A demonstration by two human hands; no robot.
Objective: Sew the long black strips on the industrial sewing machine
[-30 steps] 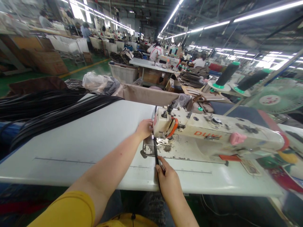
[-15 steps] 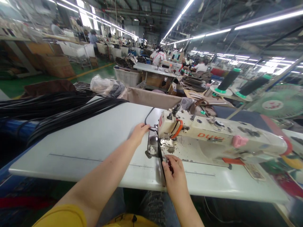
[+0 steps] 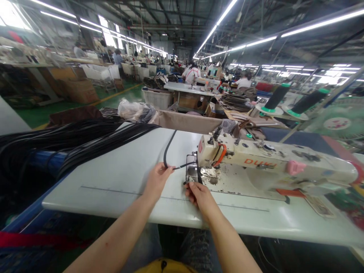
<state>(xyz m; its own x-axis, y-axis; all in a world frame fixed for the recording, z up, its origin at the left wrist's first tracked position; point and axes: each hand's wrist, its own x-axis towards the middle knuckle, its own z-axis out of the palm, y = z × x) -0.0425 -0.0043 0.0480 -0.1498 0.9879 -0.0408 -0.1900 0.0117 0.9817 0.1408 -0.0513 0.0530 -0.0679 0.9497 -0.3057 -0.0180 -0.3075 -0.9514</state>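
Note:
A thin black strip (image 3: pixel 167 148) curves over the white table and runs toward the needle area of the white sewing machine (image 3: pixel 244 155). My left hand (image 3: pixel 159 177) pinches this strip a little to the left of the machine's metal plate (image 3: pixel 192 172). At the near edge of that plate, my right hand (image 3: pixel 198 192) has its thumb and fingers closed around the end of a black strip beside the presser foot. The part inside my right fingers is mostly hidden.
Many black strips (image 3: pixel 108 138) lie in a bundle over the table's left side. Two dark thread cones (image 3: pixel 275 99) stand at the right near a green fan (image 3: pixel 338 123). A fabric-lined bin (image 3: pixel 187 121) is behind the table. People sit farther back.
My left hand has moved left and nearer, drawing the black strip out from the machine. My right hand has moved forward to the metal plate. The view has shifted slightly.

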